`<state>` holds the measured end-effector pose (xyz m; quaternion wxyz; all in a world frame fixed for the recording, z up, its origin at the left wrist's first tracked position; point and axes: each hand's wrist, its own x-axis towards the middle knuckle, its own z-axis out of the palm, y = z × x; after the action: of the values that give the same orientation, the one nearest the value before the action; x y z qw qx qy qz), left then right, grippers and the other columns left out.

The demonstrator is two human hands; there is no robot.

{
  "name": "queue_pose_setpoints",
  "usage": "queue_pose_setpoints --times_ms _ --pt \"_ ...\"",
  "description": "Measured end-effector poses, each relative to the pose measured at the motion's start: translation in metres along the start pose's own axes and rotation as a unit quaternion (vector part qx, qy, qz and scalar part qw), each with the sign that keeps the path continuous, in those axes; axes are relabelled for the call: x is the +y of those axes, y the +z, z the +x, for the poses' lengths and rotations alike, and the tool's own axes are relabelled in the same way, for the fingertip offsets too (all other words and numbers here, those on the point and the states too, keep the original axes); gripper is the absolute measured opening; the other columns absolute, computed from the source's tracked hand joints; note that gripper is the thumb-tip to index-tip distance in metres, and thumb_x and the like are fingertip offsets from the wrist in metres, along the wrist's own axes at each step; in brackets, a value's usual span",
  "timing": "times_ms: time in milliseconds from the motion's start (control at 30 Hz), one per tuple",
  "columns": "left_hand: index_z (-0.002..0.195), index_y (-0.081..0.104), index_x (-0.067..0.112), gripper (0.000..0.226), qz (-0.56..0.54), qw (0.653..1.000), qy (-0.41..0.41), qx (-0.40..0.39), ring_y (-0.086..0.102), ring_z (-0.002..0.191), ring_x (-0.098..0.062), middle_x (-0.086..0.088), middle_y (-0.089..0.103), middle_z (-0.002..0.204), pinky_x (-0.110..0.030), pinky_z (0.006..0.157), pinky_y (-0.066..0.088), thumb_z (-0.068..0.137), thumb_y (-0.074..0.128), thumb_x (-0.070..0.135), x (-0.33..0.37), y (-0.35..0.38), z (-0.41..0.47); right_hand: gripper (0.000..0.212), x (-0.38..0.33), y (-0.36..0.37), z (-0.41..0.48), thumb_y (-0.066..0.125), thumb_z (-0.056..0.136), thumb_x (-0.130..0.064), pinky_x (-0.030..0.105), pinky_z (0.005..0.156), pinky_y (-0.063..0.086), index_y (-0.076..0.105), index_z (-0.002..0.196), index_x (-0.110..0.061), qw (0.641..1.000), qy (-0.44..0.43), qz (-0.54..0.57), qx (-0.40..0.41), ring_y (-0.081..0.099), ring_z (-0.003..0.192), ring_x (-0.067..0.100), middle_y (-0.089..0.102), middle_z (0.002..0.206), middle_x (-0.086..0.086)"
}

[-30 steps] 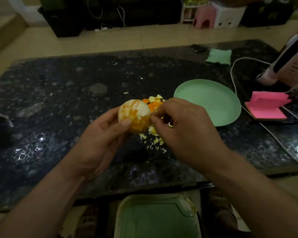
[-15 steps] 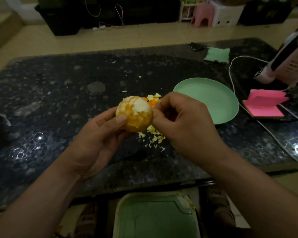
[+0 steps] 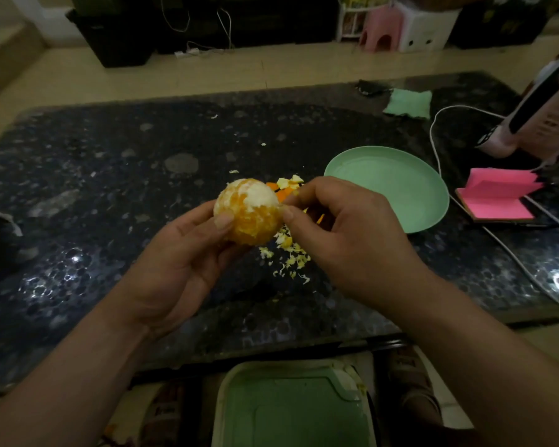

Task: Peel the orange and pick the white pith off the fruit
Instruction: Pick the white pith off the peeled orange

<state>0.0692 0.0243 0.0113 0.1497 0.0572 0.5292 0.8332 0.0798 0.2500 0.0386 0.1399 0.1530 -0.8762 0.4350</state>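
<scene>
Head view: left hand (image 3: 175,266) grips peeled orange (image 3: 247,211); right hand (image 3: 352,240) fingers curled, pinching pith at fruit's edge.

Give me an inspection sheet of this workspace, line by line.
Surface: dark speckled table, littered with scraps.
Job's things: orange, mostly peeled, with a white pith patch on top; peel scraps on the table beneath it.
Clutter: empty green plate, pink sticky notes, green cloth.
Hands: left hand grips the orange; right hand pinches pith at its right edge.
Cables: white cable loops across the table beside the plate.
Surroundings: green bin below the table's near edge; pink stool on the floor beyond.
</scene>
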Motion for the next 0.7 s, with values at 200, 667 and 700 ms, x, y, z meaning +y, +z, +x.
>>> queue_pose_setpoints --times_ms 200,667,700 --pt "0.144 0.058 0.002 0.062 0.035 0.999 0.009 0.013 0.067 0.128 -0.028 -0.016 0.069 0.138 -0.028 0.099 0.057 0.087 0.073 0.023 -0.004 0.002 0.002 0.013 0.006 0.007 0.0 0.072 0.097 -0.025 0.033 0.066 0.049 0.068 0.086 -0.019 0.996 -0.033 -0.079 0.01 0.054 0.071 0.009 0.062 0.078 -0.009" --pt "0.134 0.072 0.009 0.074 -0.02 0.999 -0.041 -0.024 0.067 0.128 -0.029 -0.019 0.066 0.142 -0.039 0.108 0.054 0.072 0.094 0.045 0.0 0.01 -0.004 0.012 0.021 0.003 0.008 0.072 0.095 -0.019 0.018 0.057 0.045 0.069 0.083 -0.018 0.998 0.06 0.02 0.019 0.059 0.064 0.008 0.066 0.072 -0.008" --pt "0.132 0.074 0.012 0.072 -0.028 0.999 -0.042 -0.019 0.068 0.127 -0.029 -0.018 0.067 0.141 -0.038 0.108 0.055 0.071 0.094 0.045 0.001 0.011 -0.005 0.012 0.024 0.004 0.009 0.071 0.096 -0.02 0.021 0.059 0.047 0.069 0.084 -0.019 0.998 0.068 0.004 0.009 0.06 0.067 0.008 0.066 0.074 -0.008"
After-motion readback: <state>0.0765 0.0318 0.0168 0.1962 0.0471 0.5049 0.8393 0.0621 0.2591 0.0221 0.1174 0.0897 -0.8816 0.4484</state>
